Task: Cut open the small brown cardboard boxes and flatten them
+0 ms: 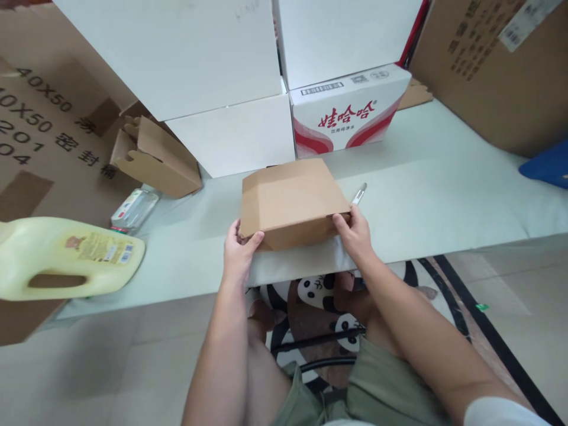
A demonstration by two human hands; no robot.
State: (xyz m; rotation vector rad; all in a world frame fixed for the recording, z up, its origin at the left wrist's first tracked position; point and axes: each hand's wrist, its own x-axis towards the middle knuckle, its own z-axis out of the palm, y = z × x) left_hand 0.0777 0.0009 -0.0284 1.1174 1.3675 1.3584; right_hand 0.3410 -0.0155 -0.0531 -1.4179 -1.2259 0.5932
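Observation:
A brown cardboard box (293, 195) with its lid down is at the front of the pale table, between my two hands. My left hand (239, 248) grips its near left corner, thumb on the front edge and fingers round the side. At the near right corner my right hand (355, 234) holds the box in the same way, thumb on the front. Just beyond my right fingers lies a slim utility knife (360, 193) with a pale handle, partly hidden by that hand. The box's underside does not show.
Behind stand white cartons (231, 136) and a red-and-white water carton (350, 112). To the left are an open cardboard box (164, 154), a clear bottle (135, 208) lying down and a yellow jug (71, 257). Large brown cartons (501, 77) flank both sides; a blue object (548, 165) is far right.

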